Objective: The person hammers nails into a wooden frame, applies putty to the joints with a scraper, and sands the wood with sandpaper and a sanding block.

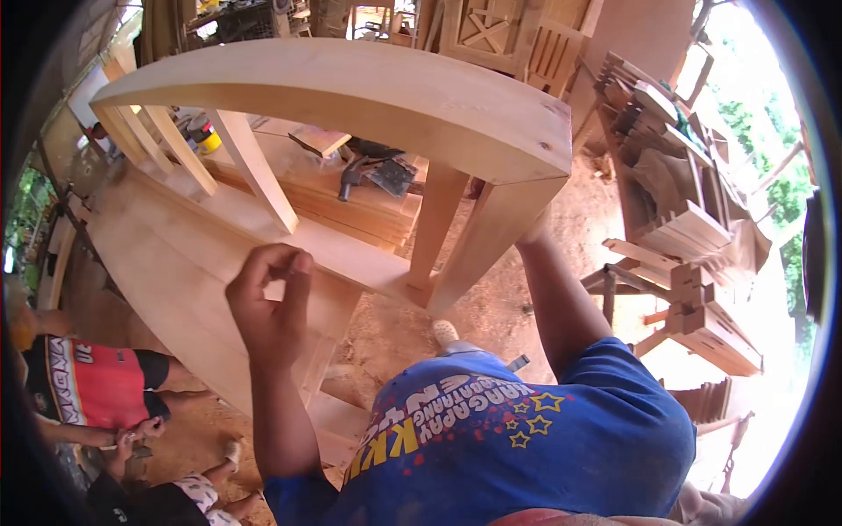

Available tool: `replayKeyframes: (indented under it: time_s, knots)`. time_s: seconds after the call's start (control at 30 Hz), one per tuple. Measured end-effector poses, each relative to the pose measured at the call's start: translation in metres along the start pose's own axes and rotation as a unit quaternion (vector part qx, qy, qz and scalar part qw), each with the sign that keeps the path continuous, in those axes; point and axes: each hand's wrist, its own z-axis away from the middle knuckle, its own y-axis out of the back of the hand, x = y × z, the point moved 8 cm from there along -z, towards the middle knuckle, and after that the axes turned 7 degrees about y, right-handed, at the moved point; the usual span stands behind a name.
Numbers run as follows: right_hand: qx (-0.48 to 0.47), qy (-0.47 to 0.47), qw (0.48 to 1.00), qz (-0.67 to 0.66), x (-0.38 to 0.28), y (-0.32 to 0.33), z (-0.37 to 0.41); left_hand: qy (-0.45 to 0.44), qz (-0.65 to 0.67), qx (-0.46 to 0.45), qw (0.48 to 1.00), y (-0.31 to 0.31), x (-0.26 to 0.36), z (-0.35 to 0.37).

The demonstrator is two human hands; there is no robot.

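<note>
A pale wooden frame [351, 74] with a curved top rail and several slats stands on a wide wooden panel [175, 254]. In front of its lower rail, my left hand [270, 302] is raised with the fingers curled in and the thumb close to them. Whether something small sits in that curl is hidden. My right hand [533, 230] reaches behind the end post [491, 237] of the frame, at its near right end. The post hides those fingers, so their grip cannot be made out.
Beyond the slats, a hammer [351, 178] lies on stacked boards [368, 219] near a yellow-labelled can [205, 136]. Carved wooden parts [702, 307] are piled on the right. Another person in a red shirt [105, 386] is at lower left. Furniture pieces [500, 35] stand behind.
</note>
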Motion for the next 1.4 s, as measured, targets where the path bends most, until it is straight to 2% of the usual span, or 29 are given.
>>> replayKeyframes:
  time_s: [0.2, 0.3, 0.4, 0.43, 0.53, 0.67, 0.7, 0.8, 0.83, 0.9, 0.93, 1.0, 1.1, 1.2, 1.23, 1.27, 1.33, 1.4]
  knots:
    - [0.000, 0.050, 0.998, 0.042, -0.037, -0.019, -0.014, -0.163, -0.045, 0.064, 0.983, -0.022, 0.109, -0.057]
    - [-0.055, 0.058, 0.997, 0.007, -0.029, -0.019, -0.020, -0.178, -0.114, 0.042, 0.977, -0.058, 0.155, -0.113]
    - [-0.168, 0.043, 0.984, -0.040, -0.018, -0.019, -0.026, -0.102, -0.203, -0.029, 0.974, -0.105, 0.159, -0.177]
    - [-0.201, 0.044, 0.977, -0.049, -0.019, -0.019, -0.030, -0.096, -0.310, -0.064, 0.944, -0.121, 0.154, -0.191]
    - [-0.237, 0.105, 0.962, -0.081, -0.014, -0.019, -0.036, 0.028, -0.429, -0.163, 0.888, -0.142, 0.130, -0.201]
    - [-0.329, 0.096, 0.924, -0.171, 0.007, -0.016, -0.041, 0.075, -0.389, -0.136, 0.908, -0.144, 0.129, -0.195]
    - [-0.325, 0.091, 0.913, -0.227, 0.017, -0.013, -0.047, 0.083, -0.394, -0.132, 0.906, -0.142, 0.128, -0.196]
    - [-0.303, -0.054, 0.897, -0.316, 0.090, -0.006, -0.062, 0.077, -0.373, -0.127, 0.916, -0.140, 0.127, -0.198]
    - [-0.321, -0.089, 0.927, -0.172, 0.114, -0.003, -0.076, 0.091, -0.344, -0.109, 0.928, -0.140, 0.128, -0.198]
    - [-0.319, -0.113, 0.935, 0.104, 0.162, 0.006, -0.107, 0.100, -0.333, -0.071, 0.935, -0.131, 0.126, -0.198]
    - [-0.300, -0.106, 0.920, 0.227, 0.188, 0.008, -0.117, 0.101, -0.327, -0.054, 0.938, -0.126, 0.125, -0.199]
    - [-0.270, -0.061, 0.881, 0.383, 0.233, 0.015, -0.124, 0.101, -0.300, -0.029, 0.948, -0.118, 0.125, -0.200]
    - [-0.320, -0.112, 0.849, 0.405, 0.289, 0.011, -0.102, 0.088, -0.285, 0.028, 0.954, -0.107, 0.129, -0.198]
    - [-0.298, -0.144, 0.866, 0.374, 0.300, 0.005, -0.084, 0.048, -0.283, 0.181, 0.941, -0.059, 0.131, -0.184]
    - [-0.298, -0.167, 0.868, 0.360, 0.306, 0.005, -0.079, -0.015, -0.153, 0.203, 0.967, -0.064, 0.138, -0.183]
    - [-0.296, -0.191, 0.869, 0.348, 0.312, 0.006, -0.074, -0.024, -0.106, 0.307, 0.945, -0.044, 0.138, -0.172]
    - [-0.284, -0.212, 0.882, 0.310, 0.324, 0.005, -0.069, -0.043, -0.002, 0.498, 0.866, -0.002, 0.112, -0.133]
    - [-0.258, -0.213, 0.904, 0.265, 0.328, 0.013, -0.067, 0.036, 0.004, 0.551, 0.834, 0.028, 0.050, -0.098]
